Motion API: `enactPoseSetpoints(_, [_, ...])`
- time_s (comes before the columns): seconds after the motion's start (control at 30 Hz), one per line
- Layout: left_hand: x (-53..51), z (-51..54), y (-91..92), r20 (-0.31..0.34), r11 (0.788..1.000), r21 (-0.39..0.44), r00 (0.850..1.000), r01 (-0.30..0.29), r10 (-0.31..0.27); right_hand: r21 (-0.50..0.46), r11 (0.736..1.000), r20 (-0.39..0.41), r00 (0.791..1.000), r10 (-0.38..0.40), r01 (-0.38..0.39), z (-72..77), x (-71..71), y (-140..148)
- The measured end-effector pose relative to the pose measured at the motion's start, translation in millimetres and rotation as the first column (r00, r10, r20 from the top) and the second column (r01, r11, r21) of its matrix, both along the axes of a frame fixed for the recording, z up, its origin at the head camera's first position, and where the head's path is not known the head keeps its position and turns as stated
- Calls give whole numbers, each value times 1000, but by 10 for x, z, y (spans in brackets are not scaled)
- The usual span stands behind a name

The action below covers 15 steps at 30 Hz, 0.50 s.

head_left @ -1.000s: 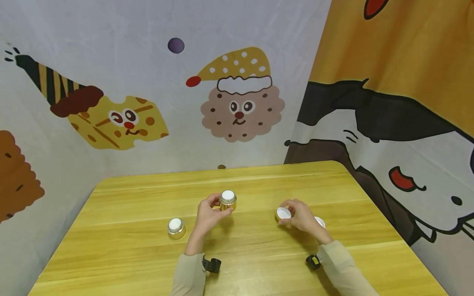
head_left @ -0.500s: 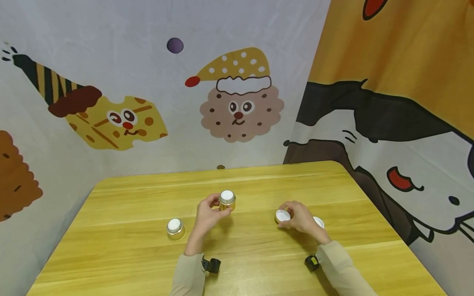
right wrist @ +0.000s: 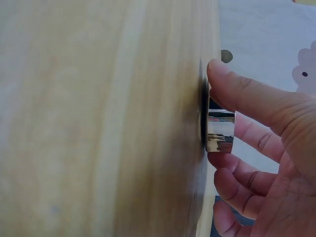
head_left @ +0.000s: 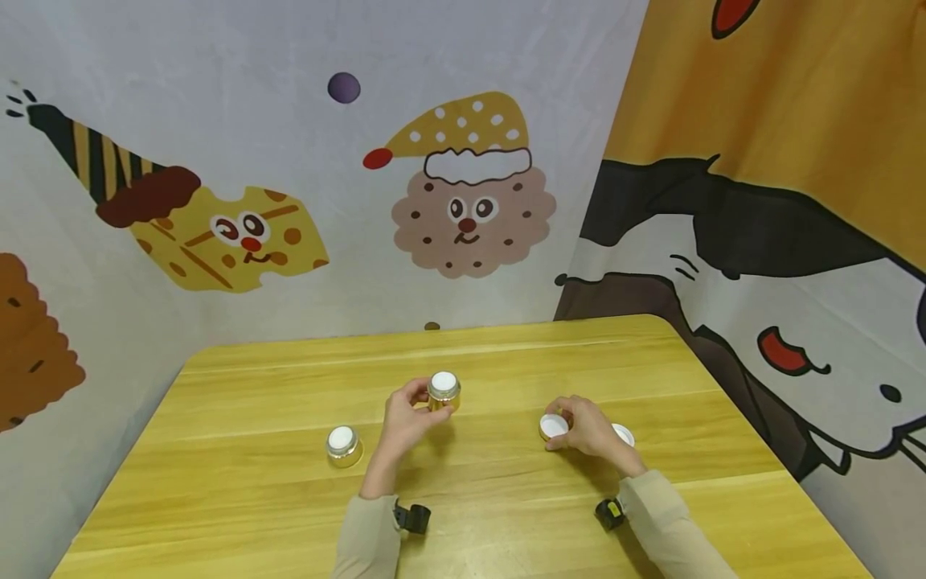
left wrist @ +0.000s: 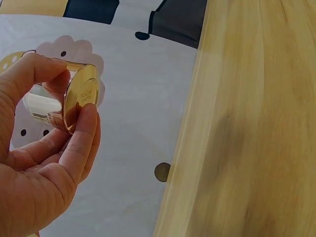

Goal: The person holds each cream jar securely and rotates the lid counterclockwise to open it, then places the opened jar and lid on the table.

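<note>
Above the table, my left hand grips a small gold cosmetic jar between thumb and fingers, its white top facing up. The left wrist view shows the jar's shiny gold base with tiny print. To the right, my right hand holds a gold jar lid by its sides, white inside upward. In the right wrist view the lid sits against the tabletop, thumb on one side and fingers on the other. A second lid lies partly hidden behind the right wrist.
Another gold jar with a white top stands on the wooden table, left of my left hand. A curtain with cartoon prints hangs along the table's far edge. Both wrists wear black cameras.
My right hand has lowered slightly with the lid, down to the tabletop. The left hand keeps the jar in nearly the same place.
</note>
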State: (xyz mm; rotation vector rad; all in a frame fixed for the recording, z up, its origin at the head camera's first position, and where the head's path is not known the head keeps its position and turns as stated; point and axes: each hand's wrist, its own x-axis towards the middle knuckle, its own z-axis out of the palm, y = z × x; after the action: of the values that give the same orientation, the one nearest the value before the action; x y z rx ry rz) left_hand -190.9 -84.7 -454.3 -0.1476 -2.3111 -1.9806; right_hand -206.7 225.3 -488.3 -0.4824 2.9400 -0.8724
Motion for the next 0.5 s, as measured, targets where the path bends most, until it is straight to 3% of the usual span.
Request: enactPoseSetpoints(0.5, [20, -18, -36, -31, 997, -83, 1000, -2, 0, 14, 1000, 59, 998, -13, 13, 13, 3, 8])
